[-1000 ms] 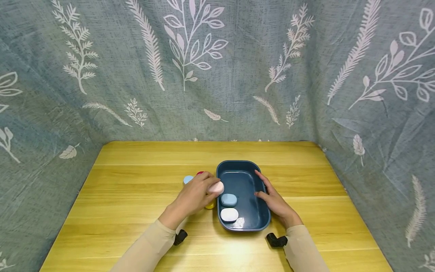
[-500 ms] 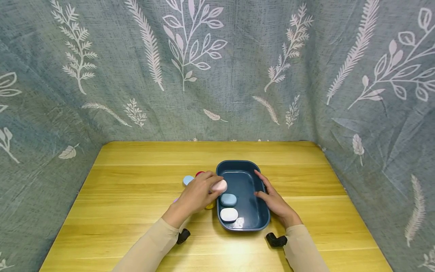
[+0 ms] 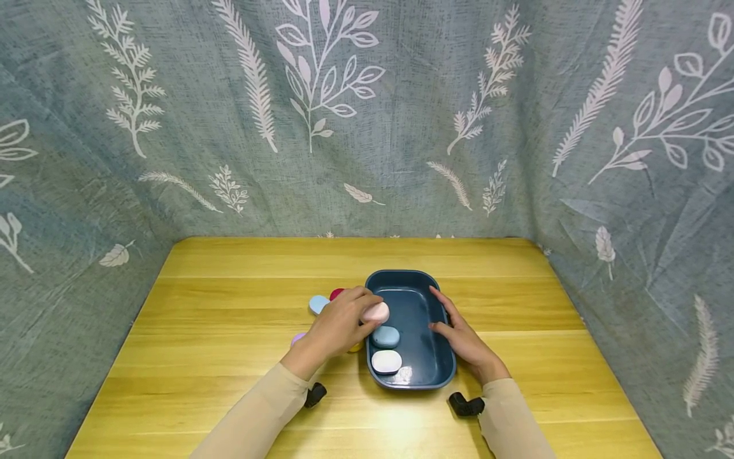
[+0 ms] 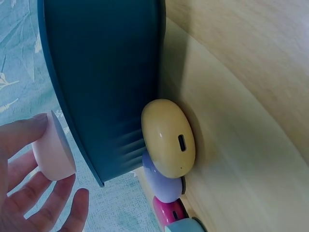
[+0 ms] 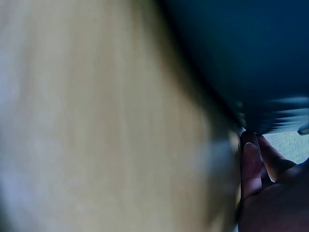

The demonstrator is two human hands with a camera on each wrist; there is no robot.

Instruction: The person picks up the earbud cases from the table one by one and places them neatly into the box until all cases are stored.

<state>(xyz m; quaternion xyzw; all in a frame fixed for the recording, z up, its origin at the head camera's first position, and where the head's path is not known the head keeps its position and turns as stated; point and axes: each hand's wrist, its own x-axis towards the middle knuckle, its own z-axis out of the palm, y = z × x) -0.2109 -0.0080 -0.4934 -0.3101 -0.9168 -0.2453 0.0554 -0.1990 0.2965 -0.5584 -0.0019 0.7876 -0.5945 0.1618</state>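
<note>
My left hand (image 3: 337, 324) pinches a pale pink earbud case (image 3: 376, 312) between thumb and fingers, above the left side of the dark blue tray (image 3: 424, 376). Inside the tray, a light blue case (image 3: 386, 336) and a white case (image 3: 387, 362) lie along the left wall, one behind the other. At the tray's right rim my right hand (image 3: 470, 347) holds on, thumb and a finger over the edge; in the right wrist view its fingers (image 5: 251, 162) are against the outside. Outside the left wall stands a yellow case (image 4: 169, 137) with a port slot.
Beyond the yellow case are a purple case (image 4: 164, 181), a magenta case (image 4: 169, 211) and another light blue case (image 3: 318, 305), partly hidden by my left hand in the head view. The wooden table (image 3: 229, 268) ends at a patterned cloth (image 3: 401, 127).
My left hand has shifted slightly right, carrying the pale pink case from the tray's left rim to over its inside. The right hand and tray have stayed put.
</note>
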